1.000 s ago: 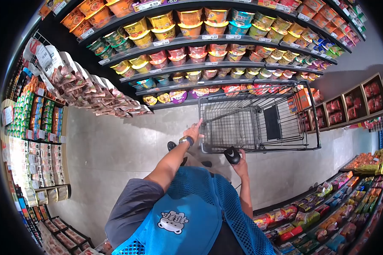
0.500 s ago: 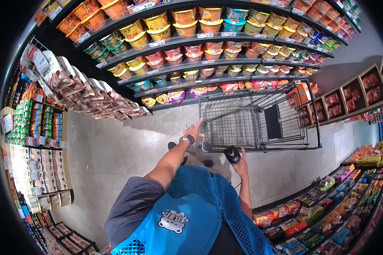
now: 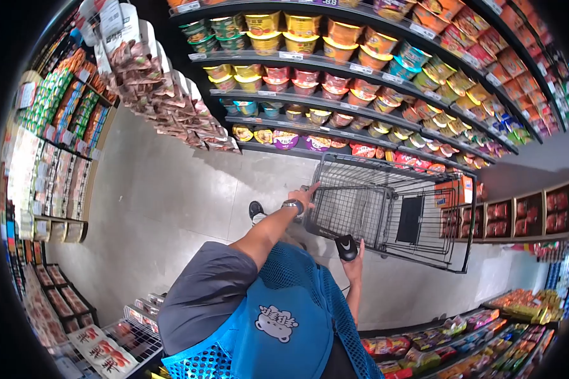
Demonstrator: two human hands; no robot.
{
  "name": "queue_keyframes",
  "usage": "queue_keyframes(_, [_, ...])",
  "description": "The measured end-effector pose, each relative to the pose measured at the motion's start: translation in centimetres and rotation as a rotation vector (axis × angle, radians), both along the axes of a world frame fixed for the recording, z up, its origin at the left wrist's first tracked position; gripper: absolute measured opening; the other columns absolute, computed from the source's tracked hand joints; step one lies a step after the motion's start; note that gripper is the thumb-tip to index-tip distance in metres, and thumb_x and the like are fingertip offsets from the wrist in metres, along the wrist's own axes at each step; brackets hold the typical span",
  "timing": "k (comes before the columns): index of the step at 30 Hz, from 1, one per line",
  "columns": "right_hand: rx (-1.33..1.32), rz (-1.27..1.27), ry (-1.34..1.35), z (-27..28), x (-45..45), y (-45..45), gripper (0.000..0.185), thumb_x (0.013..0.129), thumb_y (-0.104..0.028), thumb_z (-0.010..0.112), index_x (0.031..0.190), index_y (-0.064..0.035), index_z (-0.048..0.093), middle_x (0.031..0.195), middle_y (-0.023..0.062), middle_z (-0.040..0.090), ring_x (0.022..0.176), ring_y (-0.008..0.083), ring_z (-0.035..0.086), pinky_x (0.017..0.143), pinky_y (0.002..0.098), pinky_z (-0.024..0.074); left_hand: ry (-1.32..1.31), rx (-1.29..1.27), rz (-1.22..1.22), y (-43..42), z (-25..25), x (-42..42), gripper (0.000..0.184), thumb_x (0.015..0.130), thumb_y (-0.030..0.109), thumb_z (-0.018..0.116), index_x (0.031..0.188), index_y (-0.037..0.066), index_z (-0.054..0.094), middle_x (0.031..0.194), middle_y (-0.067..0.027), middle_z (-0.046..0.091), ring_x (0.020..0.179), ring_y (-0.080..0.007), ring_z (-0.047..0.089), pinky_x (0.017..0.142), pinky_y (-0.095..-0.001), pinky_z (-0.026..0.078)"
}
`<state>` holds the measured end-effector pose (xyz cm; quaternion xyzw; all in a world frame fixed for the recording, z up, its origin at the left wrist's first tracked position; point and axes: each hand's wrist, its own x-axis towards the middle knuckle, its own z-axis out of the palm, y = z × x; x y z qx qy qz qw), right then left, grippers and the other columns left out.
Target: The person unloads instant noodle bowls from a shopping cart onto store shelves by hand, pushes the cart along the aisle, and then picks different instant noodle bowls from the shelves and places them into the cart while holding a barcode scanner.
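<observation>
A black wire shopping cart (image 3: 367, 208) stands in front of me, its near-left end by my left hand (image 3: 303, 197). That hand lies over the cart's end bar, with one finger stretched along it and the others bent at the bar; a watch (image 3: 293, 204) is on the wrist. In my right hand (image 3: 354, 266) is a black handheld device (image 3: 346, 247) that looks like a barcode scanner, held upright just short of the cart's near side.
Shelves of instant noodle bowls (image 3: 306, 79) rise behind the cart. Hanging snack packs (image 3: 161, 95) are at the left. Boxed red goods (image 3: 525, 211) line the right wall, and packaged snacks (image 3: 442, 344) fill the shelf at lower right. A wire rack (image 3: 123, 341) stands at lower left.
The whole view has turned, so the shelves and cart appear tilted clockwise. My left hand has moved from beside the cart's end onto its bar. The right hand still holds the device.
</observation>
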<state>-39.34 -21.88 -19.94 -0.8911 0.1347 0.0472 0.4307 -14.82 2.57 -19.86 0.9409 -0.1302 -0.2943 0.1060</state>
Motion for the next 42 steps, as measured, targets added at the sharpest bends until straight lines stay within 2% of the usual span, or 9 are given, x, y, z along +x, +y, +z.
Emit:
queue_keyframes(3, [0.061, -0.059, 0.078, 0.9, 0.0, 0.2, 0.033, 0.077, -0.007, 0.075, 0.109, -0.0052, 0.071, 0.157, 0.0107, 0.032, 0.142, 0.0197, 0.037, 0.109, 0.0339, 0.041, 0.012, -0.047, 0.017, 0.1, -0.1, 0.1, 0.1, 0.084, 0.048, 0.071, 0.154, 0.044, 0.0, 0.128, -0.0198, 0.057, 0.11, -0.0381, 0.063, 0.089, -0.0456, 0.051])
queue_keyframes(12, [0.023, -0.038, 0.001, 0.8, 0.1, 0.1, 0.028, 0.075, -0.006, 0.077, 0.102, -0.0016, 0.072, 0.142, 0.0133, 0.053, 0.134, 0.0197, 0.048, 0.104, 0.0346, 0.0453, 0.023, -0.002, -0.02, -0.3, 0.4, 0.6, 0.103, 0.085, 0.053, 0.069, 0.154, 0.043, -0.007, 0.127, -0.0185, 0.059, 0.11, -0.0364, 0.064, 0.089, -0.0472, 0.051])
queue_keyframes(26, [0.01, -0.161, -0.02, 0.7, 1.1, 1.1, 0.023, 0.074, -0.007, 0.077, 0.095, -0.0024, 0.072, 0.155, 0.0138, 0.034, 0.117, 0.0278, 0.062, 0.092, 0.0404, 0.0533, -0.087, 0.138, -0.19, -0.9, -0.3, 1.9, 0.11, 0.084, 0.06, 0.065, 0.153, 0.036, -0.017, 0.117, -0.0189, 0.065, 0.098, -0.0334, 0.069, 0.082, -0.0423, 0.054])
queue_keyframes(30, [-0.014, -0.211, 0.0, 1.1, 1.5, 1.9, 0.025, 0.075, -0.008, 0.076, 0.098, -0.003, 0.072, 0.157, 0.0132, 0.03, 0.115, 0.0288, 0.063, 0.091, 0.0416, 0.0533, -0.12, 0.213, -0.337, -0.1, 1.4, 3.3, 0.102, 0.083, 0.063, 0.064, 0.156, 0.04, -0.003, 0.131, -0.0133, 0.057, 0.113, -0.0318, 0.061, 0.086, -0.0498, 0.052])
queue_keyframes(31, [-0.007, -0.221, 0.033, 0.8, 1.5, 1.9, 0.026, 0.074, -0.008, 0.077, 0.099, -0.003, 0.072, 0.157, 0.0136, 0.03, 0.117, 0.029, 0.062, 0.093, 0.0411, 0.0523, -0.056, 0.214, -0.355, 0.2, 2.1, 4.2, 0.098, 0.082, 0.064, 0.065, 0.156, 0.042, 0.005, 0.145, -0.013, 0.044, 0.127, -0.0329, 0.051, 0.09, -0.0536, 0.05])
queue_keyframes(34, [-0.128, -0.199, -0.118, -0.1, 1.7, 2.3, 0.019, 0.075, -0.013, 0.077, 0.091, -0.0027, 0.072, 0.153, 0.0128, 0.038, 0.118, 0.0307, 0.061, 0.09, 0.0432, 0.0529, -0.337, 0.126, -0.573, 2.1, 1.4, 5.5, 0.093, 0.082, 0.052, 0.071, 0.155, 0.039, 0.014, 0.149, -0.0173, 0.037, 0.131, -0.0354, 0.045, 0.09, -0.0512, 0.052])
queue_keyframes(38, [-0.177, -0.377, -0.092, -2.0, 2.5, 3.5, 0.029, 0.074, -0.015, 0.079, 0.099, -0.0027, 0.071, 0.141, 0.0176, 0.052, 0.117, 0.0287, 0.062, 0.094, 0.0366, 0.0517, -0.265, 0.014, -0.681, 3.0, 1.6, 7.7, 0.081, 0.083, 0.02, 0.068, 0.152, 0.036, 0.03, 0.153, -0.017, 0.03, 0.135, -0.0385, 0.038, 0.094, -0.0516, 0.05])
queue_keyframes(39, [-0.02, -0.478, -0.036, -1.3, 3.2, 4.7, 0.03, 0.074, -0.017, 0.079, 0.1, -0.0029, 0.071, 0.129, 0.0172, 0.059, 0.11, 0.0257, 0.064, 0.092, 0.0346, 0.0515, -0.26, -0.115, -0.692, 3.5, -0.6, 8.5, 0.079, 0.079, 0.009, 0.06, 0.15, 0.035, 0.037, 0.154, -0.0169, 0.03, 0.136, -0.0371, 0.038, 0.098, -0.0505, 0.048])
queue_keyframes(42, [0.177, -0.69, 0.172, 1.6, 5.7, 9.4, 0.028, 0.075, -0.02, 0.08, 0.094, -0.0014, 0.071, 0.094, 0.0118, 0.07, 0.085, 0.018, 0.065, 0.078, 0.0341, 0.0521, -0.156, -0.22, -0.824, 5.3, -2.2, 11.0, 0.078, 0.078, 0.008, 0.057, 0.15, 0.034, 0.037, 0.154, -0.018, 0.03, 0.137, -0.0342, 0.037, 0.102, -0.0498, 0.044])
